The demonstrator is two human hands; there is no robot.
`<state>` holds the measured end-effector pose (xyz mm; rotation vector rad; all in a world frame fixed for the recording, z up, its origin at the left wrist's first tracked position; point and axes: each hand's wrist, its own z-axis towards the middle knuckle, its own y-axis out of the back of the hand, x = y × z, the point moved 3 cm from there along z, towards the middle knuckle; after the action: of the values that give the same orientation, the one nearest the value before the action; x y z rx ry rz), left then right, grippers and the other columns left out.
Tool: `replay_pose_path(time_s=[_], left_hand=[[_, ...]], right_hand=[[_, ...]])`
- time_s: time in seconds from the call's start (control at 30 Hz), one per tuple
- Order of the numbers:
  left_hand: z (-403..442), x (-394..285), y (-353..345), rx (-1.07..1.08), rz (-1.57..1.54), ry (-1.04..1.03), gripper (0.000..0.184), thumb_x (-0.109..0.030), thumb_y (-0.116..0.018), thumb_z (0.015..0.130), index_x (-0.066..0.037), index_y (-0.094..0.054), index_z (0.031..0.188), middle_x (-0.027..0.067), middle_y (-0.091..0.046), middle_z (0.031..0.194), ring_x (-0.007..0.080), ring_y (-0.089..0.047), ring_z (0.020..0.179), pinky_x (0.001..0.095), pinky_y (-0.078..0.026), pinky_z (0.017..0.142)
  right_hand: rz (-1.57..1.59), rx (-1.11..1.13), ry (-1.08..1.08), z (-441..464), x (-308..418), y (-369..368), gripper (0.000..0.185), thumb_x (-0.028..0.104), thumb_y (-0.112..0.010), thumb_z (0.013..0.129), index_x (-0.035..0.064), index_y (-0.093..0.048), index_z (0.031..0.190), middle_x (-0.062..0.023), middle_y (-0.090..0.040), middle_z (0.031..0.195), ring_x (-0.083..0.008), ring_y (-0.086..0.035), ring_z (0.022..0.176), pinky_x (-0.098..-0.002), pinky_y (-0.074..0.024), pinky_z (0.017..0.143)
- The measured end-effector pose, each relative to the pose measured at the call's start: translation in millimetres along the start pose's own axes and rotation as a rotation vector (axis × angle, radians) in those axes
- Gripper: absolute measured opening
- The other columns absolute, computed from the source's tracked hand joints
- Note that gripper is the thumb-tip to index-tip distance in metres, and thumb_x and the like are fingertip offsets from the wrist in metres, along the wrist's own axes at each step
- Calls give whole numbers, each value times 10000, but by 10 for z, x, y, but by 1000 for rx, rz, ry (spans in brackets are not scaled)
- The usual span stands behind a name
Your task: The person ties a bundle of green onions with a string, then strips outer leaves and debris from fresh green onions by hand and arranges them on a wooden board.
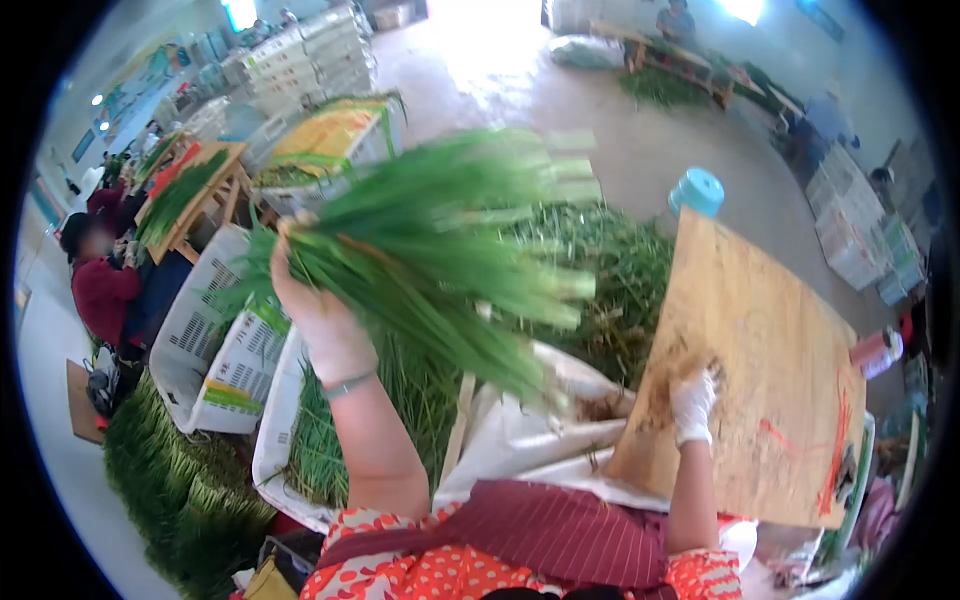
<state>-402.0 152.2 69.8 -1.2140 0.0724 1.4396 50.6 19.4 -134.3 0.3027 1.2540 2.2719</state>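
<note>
Maroon pin-striped cloth (570, 530) is seen nearest the camera, worn over red clothing with white dots. Beyond it, a green bunch (440, 250) of long, leafy stalks is held up in the air by the gloved left hand (318, 315), which is closed around its narrow, gathered part. The bunch's long axis is laid roughly across the view, from left to right; its pale, blunt ends are fanned out toward the right, partly blurred, while some leaves are spread out left of the hand. Below it, a white crate (275, 440) is filled with green stalks, and beside that a heap of greens (620, 260) is seen. The gloved right hand (694, 402) is placed at brown debris (662, 388) on the wooden board (770, 350); whether anything is gripped there cannot be told. Red strands (838, 450) are scattered near the board's right edge.
</note>
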Motion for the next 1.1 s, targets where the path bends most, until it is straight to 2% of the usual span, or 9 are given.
replay_pose_path(time_s=[0.07,0.1,0.2,0.27,0.33,0.67,0.8,0.9,1.1], left_hand=[[127,112,38,153,318,-111,298,-212,-451,888,-15,-532,1098,102,-601,993,223,-581,887,345,-476,826],[330,247,78,163,321,-90,298,-212,-451,888,-15,-532,1098,102,-601,993,223,-581,887,345,-476,826],[701,691,192,-71,-566,429,311,-207,-425,877,-3,-558,1070,134,-604,996,274,-591,865,387,-487,822],[738,758,134,-37,-543,509,265,-159,-407,876,5,-576,999,147,-611,964,274,-590,863,415,-508,772],[726,813,131,14,-573,522,272,-169,-409,872,-1,-575,1007,145,-609,982,281,-591,869,432,-512,764],[526,1003,74,-29,-665,595,270,-168,-437,859,-10,-577,1028,142,-604,1027,277,-588,931,428,-512,797],[469,963,73,52,-495,461,269,-140,-424,865,6,-566,1041,144,-601,1032,273,-590,924,418,-513,793],[346,798,-69,37,-272,357,273,-140,-419,870,15,-559,1046,148,-598,1030,275,-590,917,416,-512,795],[542,1007,1,-116,-518,539,267,-163,-440,867,17,-562,1021,146,-601,1006,281,-587,912,415,-503,809]], right_hand=[[335,503,-110,-15,103,-283,746,394,-591,786,25,-283,1357,-258,-314,1359,-386,-261,1280,-475,-177,1057],[585,699,-241,234,466,284,700,331,-592,795,47,-288,1358,-249,-315,1361,-336,-293,1278,-396,-224,1058],[1025,218,76,551,855,101,519,195,-549,846,67,-376,1319,-135,-409,1341,-240,-420,1211,-309,-340,990],[1294,315,64,806,1037,505,475,216,-558,856,53,-431,1284,-105,-420,1341,-215,-429,1197,-298,-330,994],[1745,846,11,858,1219,932,475,233,-594,844,51,-463,1262,-94,-468,1299,-194,-446,1175,-296,-347,979],[1874,956,299,978,1976,1286,353,229,-576,865,22,-550,1150,-87,-611,1051,-134,-545,983,-243,-434,855],[1684,1006,346,1009,1759,1370,257,248,-563,876,28,-556,1009,15,-588,760,-64,-460,617,-197,-397,568],[1952,691,36,1033,1417,1280,234,230,-442,929,56,-598,943,40,-450,603,-60,-367,532,-211,-320,499],[2090,663,5,1081,923,1244,275,293,-559,871,80,-596,1041,-33,-633,853,-106,-521,661,-215,-427,656]])
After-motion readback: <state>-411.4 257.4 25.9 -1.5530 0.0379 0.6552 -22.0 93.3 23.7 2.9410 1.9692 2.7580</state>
